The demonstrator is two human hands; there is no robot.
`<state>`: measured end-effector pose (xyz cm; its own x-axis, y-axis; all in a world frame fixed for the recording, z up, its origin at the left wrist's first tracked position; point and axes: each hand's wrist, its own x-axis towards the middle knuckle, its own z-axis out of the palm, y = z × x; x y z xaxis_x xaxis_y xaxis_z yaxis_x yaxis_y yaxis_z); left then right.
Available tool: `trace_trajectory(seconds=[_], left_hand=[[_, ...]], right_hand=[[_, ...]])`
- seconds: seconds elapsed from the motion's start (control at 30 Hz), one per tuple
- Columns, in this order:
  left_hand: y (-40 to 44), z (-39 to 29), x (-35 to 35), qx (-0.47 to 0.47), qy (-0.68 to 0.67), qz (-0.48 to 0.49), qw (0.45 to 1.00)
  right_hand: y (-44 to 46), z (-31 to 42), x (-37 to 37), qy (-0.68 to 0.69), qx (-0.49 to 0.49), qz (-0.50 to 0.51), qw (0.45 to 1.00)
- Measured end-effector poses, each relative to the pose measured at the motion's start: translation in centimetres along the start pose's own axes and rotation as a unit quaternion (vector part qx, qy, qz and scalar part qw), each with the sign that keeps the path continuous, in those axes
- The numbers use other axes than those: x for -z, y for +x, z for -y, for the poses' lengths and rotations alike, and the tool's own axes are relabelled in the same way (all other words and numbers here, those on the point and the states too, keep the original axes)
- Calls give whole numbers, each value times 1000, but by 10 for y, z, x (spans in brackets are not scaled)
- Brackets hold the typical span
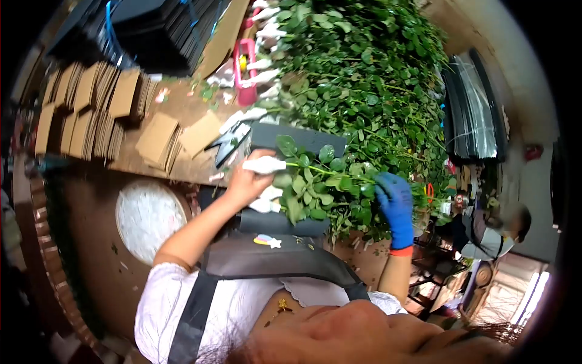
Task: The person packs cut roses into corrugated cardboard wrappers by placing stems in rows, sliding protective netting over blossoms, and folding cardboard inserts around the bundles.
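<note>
My left hand (245, 182), bare, has its fingers wrapped round a white-sleeved flower head (264, 164) at the table's front edge. From it a green leafy stem (321, 171) runs right to my right hand (393, 189), which wears a blue glove and is closed round the stem's far part. More white-sleeved heads (265, 202) lie just below my left hand, above a dark rolled edge (284, 224). Behind the stem is a dark grey board (300, 138). A big pile of leafy stems (364, 79) covers the right part of the table.
Folded cardboard pieces (124, 94) and loose ones (159, 141) stand on the wooden table (136, 162) at left. A pink tool (245, 73) lies by the pile. A round white-filled container (150, 219) is below left. Another person (488, 236) is at far right.
</note>
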<state>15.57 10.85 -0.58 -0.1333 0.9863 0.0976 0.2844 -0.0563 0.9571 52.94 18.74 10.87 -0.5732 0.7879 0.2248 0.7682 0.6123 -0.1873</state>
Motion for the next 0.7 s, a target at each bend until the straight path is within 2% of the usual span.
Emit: trace_trajectory(seconds=[0.03,0.17,0.27,0.33,0.4,0.5,0.53,0.6,0.7], left_hand=[[0,-7,2,6,12,2,1000],[1,-8,4,-5,6,20,1000],[2,-13,5,-30,51,13,998],[4,-12,4,-62,93,-2,994],[3,-15,4,-73,83,-1,994],[0,-11,4,-81,93,-24,992],[0,-8,4,-15,103,-1,995],[1,-3,-1,-44,76,-30,996],[2,-3,0,-47,106,-30,993]], right_hand=[[-5,-1,-15,0,20,35,999],[0,28,6,-238,-16,106,965],[41,84,38,-95,38,29,994],[62,123,19,119,70,1,990],[78,151,-6,43,56,111,991],[101,138,-73,-97,32,189,977],[105,133,-74,-100,7,212,972],[104,129,-78,-105,-2,203,973],[104,130,-83,-69,-3,219,973]])
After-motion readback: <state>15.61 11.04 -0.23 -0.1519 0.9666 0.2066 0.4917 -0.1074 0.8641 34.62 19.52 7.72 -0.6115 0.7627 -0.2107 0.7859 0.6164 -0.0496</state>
